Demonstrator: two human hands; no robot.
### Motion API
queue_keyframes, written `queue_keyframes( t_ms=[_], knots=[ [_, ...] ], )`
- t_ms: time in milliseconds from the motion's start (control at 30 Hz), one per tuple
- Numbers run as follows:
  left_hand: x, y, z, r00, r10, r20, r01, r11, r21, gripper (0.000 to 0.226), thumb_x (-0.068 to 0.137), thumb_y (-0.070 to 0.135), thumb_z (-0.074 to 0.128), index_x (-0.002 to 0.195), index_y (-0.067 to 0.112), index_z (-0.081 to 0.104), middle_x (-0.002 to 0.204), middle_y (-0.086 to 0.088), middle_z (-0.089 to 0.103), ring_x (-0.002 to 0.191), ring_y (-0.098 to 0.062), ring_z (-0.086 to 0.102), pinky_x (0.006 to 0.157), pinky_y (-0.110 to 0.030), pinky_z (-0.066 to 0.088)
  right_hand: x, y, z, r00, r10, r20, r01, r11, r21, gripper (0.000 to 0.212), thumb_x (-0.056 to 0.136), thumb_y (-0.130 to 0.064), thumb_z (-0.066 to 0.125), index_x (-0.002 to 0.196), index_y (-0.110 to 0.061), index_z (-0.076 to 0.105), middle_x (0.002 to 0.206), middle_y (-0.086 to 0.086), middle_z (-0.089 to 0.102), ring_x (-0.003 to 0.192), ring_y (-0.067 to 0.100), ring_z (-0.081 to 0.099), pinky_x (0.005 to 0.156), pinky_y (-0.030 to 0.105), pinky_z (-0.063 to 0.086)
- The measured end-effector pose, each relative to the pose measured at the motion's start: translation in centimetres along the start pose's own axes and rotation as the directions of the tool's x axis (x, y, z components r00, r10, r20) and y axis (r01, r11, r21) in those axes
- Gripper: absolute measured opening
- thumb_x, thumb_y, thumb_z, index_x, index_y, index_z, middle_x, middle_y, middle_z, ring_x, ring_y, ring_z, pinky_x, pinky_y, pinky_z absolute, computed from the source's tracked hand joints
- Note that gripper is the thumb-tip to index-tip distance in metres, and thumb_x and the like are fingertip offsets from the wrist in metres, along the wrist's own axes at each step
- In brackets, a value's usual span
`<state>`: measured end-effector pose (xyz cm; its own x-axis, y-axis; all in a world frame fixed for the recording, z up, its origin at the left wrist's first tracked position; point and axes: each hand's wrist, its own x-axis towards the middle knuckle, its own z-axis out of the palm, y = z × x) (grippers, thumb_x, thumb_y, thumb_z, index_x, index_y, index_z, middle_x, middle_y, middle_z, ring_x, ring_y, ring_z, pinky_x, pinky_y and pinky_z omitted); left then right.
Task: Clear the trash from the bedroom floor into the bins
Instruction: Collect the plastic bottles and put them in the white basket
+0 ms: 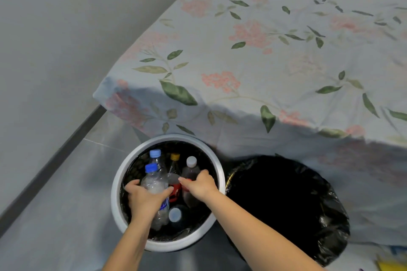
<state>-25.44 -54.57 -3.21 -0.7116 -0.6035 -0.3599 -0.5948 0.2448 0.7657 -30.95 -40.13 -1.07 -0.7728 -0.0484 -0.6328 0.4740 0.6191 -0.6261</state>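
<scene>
Bed (275,50): broad, flat, draped in a smooth pale blue sheet printed with pink blossom clusters and green leaves; the cloth hangs over the near edge in soft folds.

Floor (66,215): grey glossy tiles, thin pale joint lines, dark skirting strip along the grey wall (44,28).

Black bin (286,204): round mouth, lined with crinkled shiny black plastic that spills over its rim; inside is too dark to read. It stands just beside the white bin, on its right, against the hanging sheet.

White bin (115,191): round, thick smooth white rim, black liner within. Holds plastic bottles, mostly upright.

Bottles, contents of white bin: clear bottle (154,185) with blue cap and crumpled ribbed wall; second blue-capped bottle (155,153) behind it; yellow-capped bottle (175,157) of dark tint with a red label lower down; dark bottle (191,171) with pale grey cap; one round pale cap (175,214) seen end-on at the near side.

Left hand (144,199): bare, inside the white bin, fingers and thumb wrapped around the clear bottle's body.

Right hand (199,183): bare, over the same bin, fingers curled against the dark bottle; whether it actually grips, cannot tell.

Yellow scrap (391,265): bright, blurred, on the floor at far right.
</scene>
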Motion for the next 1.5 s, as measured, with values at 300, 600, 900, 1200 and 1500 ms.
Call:
queue_keyframes(
  t_ms=[300,600,900,1200,1500],
  knots=[
    [-4.4,11.7,0.7,0.908,0.419,-0.001,-0.409,0.886,0.219,0.059,0.069,0.027,0.084,0.117,0.006,0.058,0.121,-0.019,0.058,0.119,-0.035,0.050,0.102,-0.047,0.040,-5.4,-1.1,-9.5,0.972,-0.205,-0.117,0.217,0.971,0.103,0.049,0.088,-0.040,0.057,0.092,0.008,0.066,0.093,0.025,0.068,0.094,0.034,0.066,0.085,0.047,0.055],
    [-18.5,21.9,11.1,0.513,0.546,0.662,-0.849,0.436,0.298,0.034,0.083,0.039,0.063,0.114,0.025,0.060,0.117,0.001,0.062,0.104,-0.017,0.061,0.084,-0.034,0.052,-18.3,14.4,-29.1,0.914,-0.116,-0.388,-0.007,0.954,-0.301,0.045,0.091,-0.037,0.049,0.103,0.003,0.065,0.105,0.021,0.069,0.095,0.037,0.063,0.080,0.042,0.054],
    [-43.9,32.6,25.8,-0.026,0.482,0.876,-0.979,-0.190,0.075,0.036,0.081,0.035,0.058,0.115,0.024,0.062,0.122,-0.002,0.062,0.112,-0.023,0.058,0.092,-0.035,0.050,-38.7,35.1,-44.7,0.627,0.199,-0.753,-0.470,0.867,-0.163,0.032,0.088,-0.033,0.050,0.103,-0.009,0.065,0.109,0.014,0.067,0.102,0.032,0.062,0.082,0.039,0.052],
    [-74.0,41.9,41.8,-0.451,0.337,0.827,-0.841,-0.471,-0.266,0.047,0.085,0.048,0.055,0.129,0.030,0.052,0.131,-0.003,0.055,0.120,-0.024,0.052,0.096,-0.034,0.044,-61.2,51.5,-59.5,0.127,0.361,-0.924,-0.651,0.733,0.197,0.040,0.085,-0.036,0.054,0.123,-0.023,0.054,0.125,0.006,0.060,0.111,0.027,0.057,0.085,0.035,0.051],
    [-96.7,46.4,52.9,-0.614,0.272,0.741,-0.760,-0.458,-0.461,0.052,0.086,0.043,0.059,0.132,0.022,0.050,0.135,-0.004,0.054,0.122,-0.024,0.052,0.098,-0.035,0.043,-72.7,59.5,-74.6,-0.060,0.367,-0.928,-0.620,0.715,0.323,0.051,0.088,-0.038,0.058,0.134,-0.022,0.044,0.133,0.006,0.053,0.116,0.027,0.054,0.093,0.042,0.051]
  ],
)
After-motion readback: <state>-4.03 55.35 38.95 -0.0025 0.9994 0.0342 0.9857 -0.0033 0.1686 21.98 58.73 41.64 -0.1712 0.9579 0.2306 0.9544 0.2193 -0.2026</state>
